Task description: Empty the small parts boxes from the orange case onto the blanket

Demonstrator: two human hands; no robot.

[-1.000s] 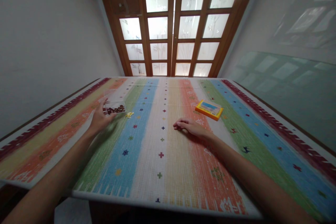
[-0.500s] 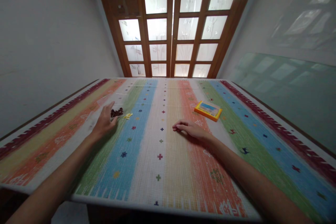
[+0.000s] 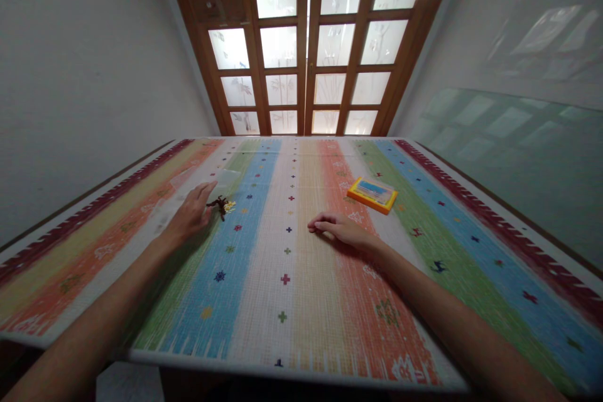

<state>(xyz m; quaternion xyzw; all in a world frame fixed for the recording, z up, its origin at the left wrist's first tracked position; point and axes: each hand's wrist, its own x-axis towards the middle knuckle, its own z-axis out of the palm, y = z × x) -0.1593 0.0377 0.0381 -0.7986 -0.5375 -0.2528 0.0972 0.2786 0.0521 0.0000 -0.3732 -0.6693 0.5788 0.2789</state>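
Observation:
On the left side of the cloth, my left hand rests on its edge with the fingers stretched forward. Right beside its thumb lies a loose cluster of small dark brown pieces, too small to name. They meet a few small yellow pieces on their right. A clear plastic sheet or bag lies partly under that hand. My right hand rests near the middle, its fingers curled together and nothing visible in them. Beyond it sits a flat yellow-orange box with a blue picture on top.
A striped, patterned tablecloth covers the table. Wooden doors with frosted panes stand behind the far edge. White walls rise on both sides, and a pale green glass panel leans at the right.
My left hand has shifted slightly right, its fingers straighter. The dark brown pieces have spread to the right, against the yellow ones. My right hand and the box have stayed in place.

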